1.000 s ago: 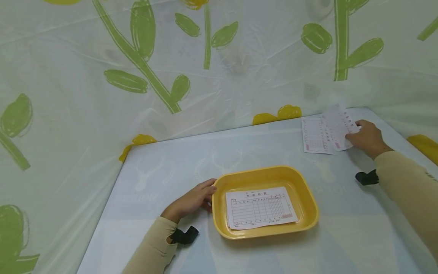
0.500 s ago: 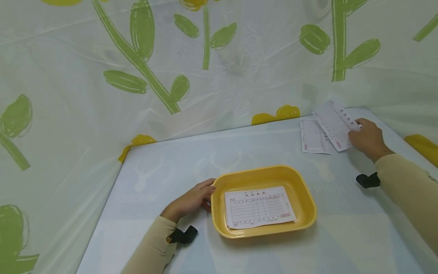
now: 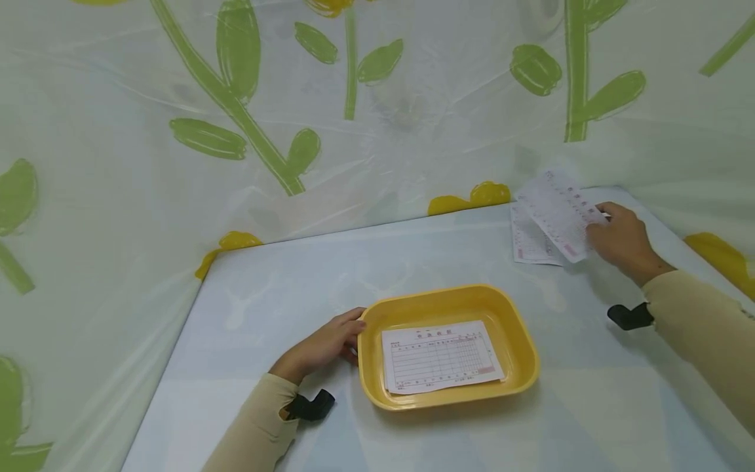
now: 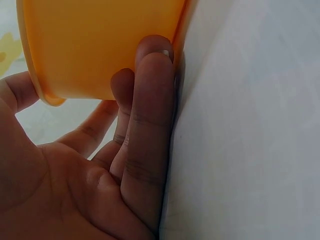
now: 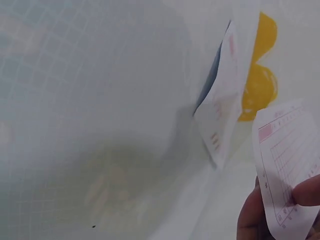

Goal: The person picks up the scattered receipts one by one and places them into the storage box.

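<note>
A yellow plastic tray stands on the table, a white printed receipt form lying flat in it, apparently atop other paper. My left hand holds the tray's left end; in the left wrist view the fingers lie against its outer wall and one digit touches the rim. At the far right, my right hand pinches a receipt by its edge between thumb and fingers, raised off the table. Behind it another receipt rests near the back edge, partly covered and bent up against the curtain in the right wrist view.
A pale curtain with green stems and yellow flowers hangs along the table's back edge. The table has a light patterned cover. Black wrist mounts sit under both sleeves.
My right hand has shifted the pinched receipt slightly left and turned it, so that it overlaps the other receipt more. The left hand stays on the tray. The head view has panned a little.
</note>
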### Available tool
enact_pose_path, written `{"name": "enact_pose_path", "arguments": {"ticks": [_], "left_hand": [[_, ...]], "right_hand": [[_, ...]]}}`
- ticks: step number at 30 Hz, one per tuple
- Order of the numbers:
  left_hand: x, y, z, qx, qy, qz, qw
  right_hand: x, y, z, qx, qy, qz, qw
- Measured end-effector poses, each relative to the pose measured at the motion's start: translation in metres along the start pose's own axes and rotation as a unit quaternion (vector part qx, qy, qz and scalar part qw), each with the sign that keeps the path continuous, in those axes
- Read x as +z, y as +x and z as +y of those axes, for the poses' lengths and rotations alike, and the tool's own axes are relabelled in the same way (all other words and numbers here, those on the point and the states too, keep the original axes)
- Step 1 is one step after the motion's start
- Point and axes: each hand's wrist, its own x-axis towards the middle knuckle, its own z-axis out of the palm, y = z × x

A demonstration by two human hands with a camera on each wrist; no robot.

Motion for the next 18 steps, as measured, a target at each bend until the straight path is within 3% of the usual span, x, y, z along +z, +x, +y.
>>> {"name": "enact_pose_path", "arguments": {"ticks": [11, 18], "left_hand": [[-0.001, 0.001, 0.0, 0.004, -0.005, -0.005, 1.0], [0.0, 0.0, -0.001, 0.001, -0.014, 0.0, 0.9999]], "right_hand": [[0.0, -0.033, -0.027, -0.052, 0.027, -0.03, 0.998], [0.01, -0.055, -0.051, -0.087, 0.042, -0.049, 0.994]]}}
